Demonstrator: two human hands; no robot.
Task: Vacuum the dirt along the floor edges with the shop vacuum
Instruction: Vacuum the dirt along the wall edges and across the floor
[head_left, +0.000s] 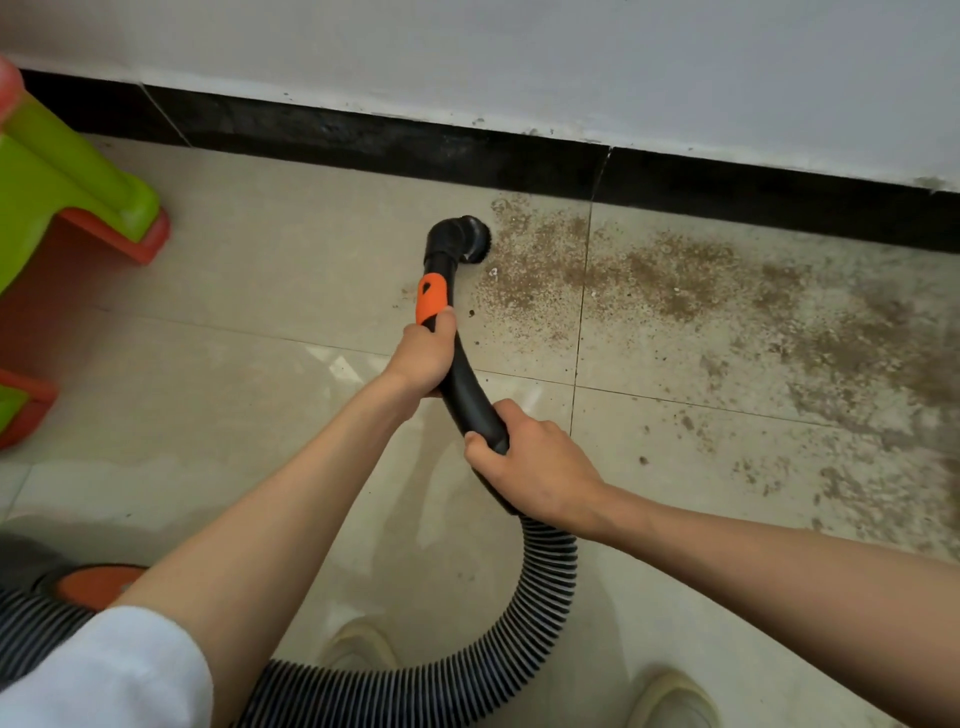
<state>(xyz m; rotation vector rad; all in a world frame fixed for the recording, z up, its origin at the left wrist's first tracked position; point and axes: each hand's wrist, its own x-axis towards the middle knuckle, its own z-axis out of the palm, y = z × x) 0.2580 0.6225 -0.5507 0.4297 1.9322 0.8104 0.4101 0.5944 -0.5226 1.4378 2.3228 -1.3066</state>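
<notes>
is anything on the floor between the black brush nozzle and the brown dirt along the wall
Nothing visible. The black round brush nozzle sits at the left edge of the brown dirt patch, which spreads rightward along the black baseboard over bare tile. The green and orange plastic stool stands off to the left, away from it.

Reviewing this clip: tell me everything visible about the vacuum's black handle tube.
The handle tube is a curved, smooth black pipe, plastic by its look, with an orange collar near its far end. Beyond that an elbow carries a round brush nozzle, set on the tile at the left edge of the dirt. The left hand grips it just below the collar; the right hand grips the near end, where the ribbed hose joins.
</notes>
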